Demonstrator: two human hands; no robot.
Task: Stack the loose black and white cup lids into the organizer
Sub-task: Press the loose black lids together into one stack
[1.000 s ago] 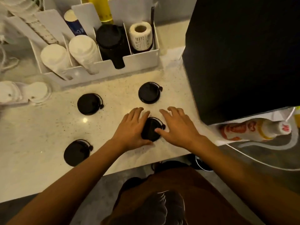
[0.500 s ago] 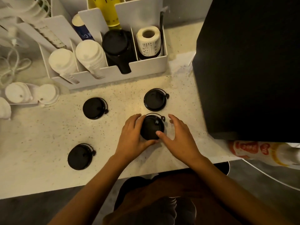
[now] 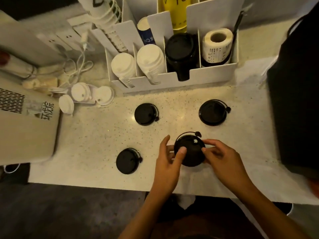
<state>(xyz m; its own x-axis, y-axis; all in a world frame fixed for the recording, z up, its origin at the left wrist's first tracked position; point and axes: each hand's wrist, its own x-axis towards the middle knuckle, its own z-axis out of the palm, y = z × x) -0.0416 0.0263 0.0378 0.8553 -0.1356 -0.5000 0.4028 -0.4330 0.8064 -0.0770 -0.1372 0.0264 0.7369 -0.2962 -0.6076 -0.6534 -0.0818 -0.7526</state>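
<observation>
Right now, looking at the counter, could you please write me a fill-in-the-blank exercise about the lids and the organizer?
1. Both hands, left hand and right hand, hold one ____ lid.
2. Not counting the held one, ____ black lids lie loose on the counter.
3. In the organizer, the black lid stack stands directly left of the ____ roll.

Answers: black; three; label

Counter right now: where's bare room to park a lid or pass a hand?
Free: between organizer front and the two far black lids; also left, between near-left lid and beige machine. Crowded: white lids and cables far left.
</observation>
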